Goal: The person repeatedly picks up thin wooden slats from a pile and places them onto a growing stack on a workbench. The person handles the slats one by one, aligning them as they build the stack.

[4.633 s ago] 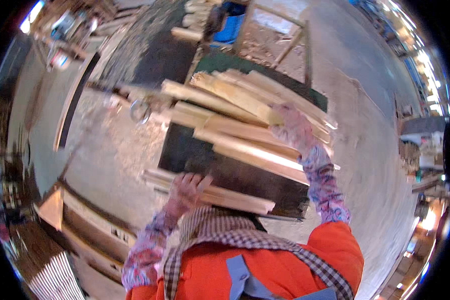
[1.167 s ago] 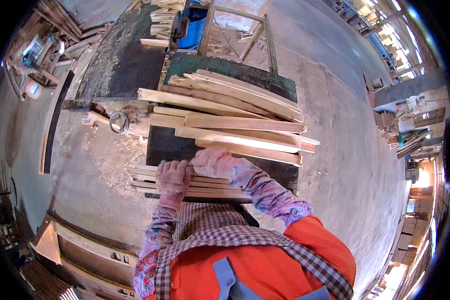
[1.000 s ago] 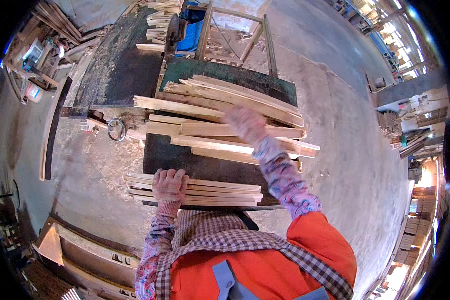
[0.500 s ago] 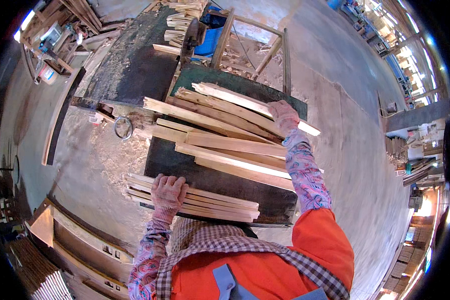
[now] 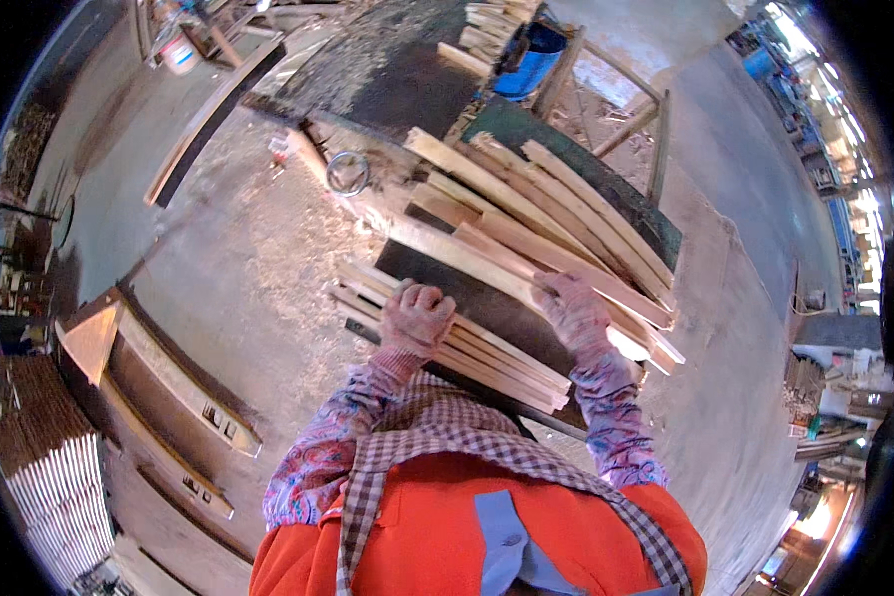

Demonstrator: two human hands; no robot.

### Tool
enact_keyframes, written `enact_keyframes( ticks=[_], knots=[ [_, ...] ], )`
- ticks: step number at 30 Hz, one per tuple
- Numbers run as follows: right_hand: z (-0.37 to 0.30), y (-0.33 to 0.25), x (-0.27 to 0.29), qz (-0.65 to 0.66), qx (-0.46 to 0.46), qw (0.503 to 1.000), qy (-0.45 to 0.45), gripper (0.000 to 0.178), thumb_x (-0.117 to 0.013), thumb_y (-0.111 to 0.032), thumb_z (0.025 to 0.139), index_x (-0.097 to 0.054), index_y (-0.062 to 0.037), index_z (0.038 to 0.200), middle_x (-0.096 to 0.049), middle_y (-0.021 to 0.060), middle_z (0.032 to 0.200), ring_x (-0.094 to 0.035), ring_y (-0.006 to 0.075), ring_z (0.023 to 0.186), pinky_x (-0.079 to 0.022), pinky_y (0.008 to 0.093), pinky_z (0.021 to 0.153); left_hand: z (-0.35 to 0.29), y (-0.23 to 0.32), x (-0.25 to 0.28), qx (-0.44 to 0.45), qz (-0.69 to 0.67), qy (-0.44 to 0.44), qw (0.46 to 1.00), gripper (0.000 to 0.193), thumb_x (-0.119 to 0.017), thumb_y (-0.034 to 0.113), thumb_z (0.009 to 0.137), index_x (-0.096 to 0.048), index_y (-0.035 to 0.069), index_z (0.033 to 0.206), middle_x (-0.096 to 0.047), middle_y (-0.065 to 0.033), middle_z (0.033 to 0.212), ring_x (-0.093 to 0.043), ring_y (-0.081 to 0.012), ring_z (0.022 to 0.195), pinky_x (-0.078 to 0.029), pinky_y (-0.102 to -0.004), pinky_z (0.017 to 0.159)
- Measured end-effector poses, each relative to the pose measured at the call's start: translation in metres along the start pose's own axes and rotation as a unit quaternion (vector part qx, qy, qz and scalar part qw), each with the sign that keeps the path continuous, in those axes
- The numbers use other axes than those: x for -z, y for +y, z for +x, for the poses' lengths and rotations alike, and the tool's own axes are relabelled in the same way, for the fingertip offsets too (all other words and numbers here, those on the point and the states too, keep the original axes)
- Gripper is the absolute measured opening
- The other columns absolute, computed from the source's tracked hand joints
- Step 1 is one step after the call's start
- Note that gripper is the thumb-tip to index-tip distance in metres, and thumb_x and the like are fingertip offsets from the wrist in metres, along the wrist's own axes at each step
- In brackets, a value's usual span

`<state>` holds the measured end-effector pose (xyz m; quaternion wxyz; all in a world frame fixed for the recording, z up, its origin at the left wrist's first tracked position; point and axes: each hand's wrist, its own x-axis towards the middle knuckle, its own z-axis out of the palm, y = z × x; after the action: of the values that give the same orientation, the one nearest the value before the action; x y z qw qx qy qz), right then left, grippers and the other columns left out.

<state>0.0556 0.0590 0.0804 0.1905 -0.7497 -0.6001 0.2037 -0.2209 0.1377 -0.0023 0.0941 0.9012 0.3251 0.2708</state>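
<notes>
My left hand (image 5: 417,320), in a pale work glove, is closed over a row of narrow wooden strips (image 5: 507,370) lying along the near edge of a dark-topped bench (image 5: 422,270). My gloved right hand (image 5: 573,308) has its fingers closed on a long pale wooden strip (image 5: 467,260), which lies slantwise across the bench and juts past its left edge. Beyond that hand, several more rough strips (image 5: 556,194) lie loosely side by side, some overlapping, with uneven ends. My right fingertips are partly hidden against the wood.
Past the strips is a dark green surface (image 5: 656,223), with a wooden frame (image 5: 659,149) and a blue container (image 5: 531,65) behind it. A machine table (image 5: 368,89) carries chips and offcuts. Left stand a handwheel (image 5: 348,173), sawdust (image 5: 268,248) and a leaning board (image 5: 214,119).
My right hand has come back nearer from the farthest strip to a closer one. My left hand stays on its bundle. The view has turned, shifting the bench rightward.
</notes>
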Motion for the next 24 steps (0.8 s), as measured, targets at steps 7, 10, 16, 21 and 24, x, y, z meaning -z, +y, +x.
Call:
enact_keyframes(
  ticks=[7, 10, 16, 21, 24],
  knots=[
    [-0.017, -0.012, -0.091, -0.051, -0.032, 0.998, 0.024, 0.032, -0.078, -0.029, 0.086, -0.073, -0.0212, 0.117, -0.066, 0.01, 0.113, -0.065, 0.0325, 0.108, -0.054, 0.0449, 0.09, -0.01, -0.005, 0.01, -0.023, -0.02, 0.008, 1.0, 0.036, -0.074, 0.028, 0.073, -0.067, 0.02, 0.108, -0.061, -0.0005, 0.104, -0.061, -0.0261, 0.103, -0.053, -0.0405, 0.084],
    [-0.018, -0.015, -0.102, -0.025, -0.037, 0.999, -0.002, 0.033, -0.077, -0.031, 0.087, -0.072, -0.0218, 0.119, -0.065, 0.0101, 0.113, -0.064, 0.0325, 0.11, -0.053, 0.0449, 0.092, -0.012, -0.007, 0.011, -0.039, -0.023, 0.021, 0.999, 0.041, -0.075, 0.028, 0.072, -0.067, 0.019, 0.111, -0.062, -0.0022, 0.106, -0.061, -0.0267, 0.105, -0.053, -0.0418, 0.087],
    [-0.016, -0.019, -0.102, -0.012, -0.003, 0.999, -0.042, 0.032, -0.075, -0.023, 0.088, -0.073, -0.017, 0.12, -0.067, 0.0107, 0.114, -0.066, 0.0324, 0.108, -0.054, 0.0417, 0.092, -0.003, -0.003, 0.016, -0.042, -0.02, 0.0, 0.999, 0.06, -0.08, 0.03, 0.066, -0.064, 0.017, 0.123, -0.062, -0.0059, 0.119, -0.06, -0.0286, 0.114, -0.051, -0.046, 0.097],
    [-0.004, -0.021, -0.078, -0.067, 0.031, 0.983, -0.17, 0.032, -0.066, -0.03, 0.096, -0.069, -0.02, 0.126, -0.066, 0.0113, 0.118, -0.065, 0.0354, 0.112, -0.053, 0.0449, 0.095, 0.035, 0.0, 0.017, -0.064, -0.005, -0.032, 0.997, 0.043, -0.068, 0.044, 0.086, -0.061, 0.013, 0.115, -0.062, -0.0066, 0.107, -0.059, -0.0289, 0.11, -0.042, -0.0492, 0.106],
    [0.006, -0.018, -0.043, -0.042, 0.079, 0.98, -0.178, 0.028, -0.063, -0.035, 0.099, -0.069, -0.0205, 0.123, -0.068, 0.0114, 0.111, -0.067, 0.0367, 0.103, -0.056, 0.0463, 0.087, 0.031, -0.007, 0.004, 0.033, 0.015, -0.191, 0.981, 0.034, -0.065, 0.046, 0.09, -0.066, 0.014, 0.102, -0.065, -0.0067, 0.098, -0.062, -0.0295, 0.102, -0.046, -0.0466, 0.097]
  ],
)
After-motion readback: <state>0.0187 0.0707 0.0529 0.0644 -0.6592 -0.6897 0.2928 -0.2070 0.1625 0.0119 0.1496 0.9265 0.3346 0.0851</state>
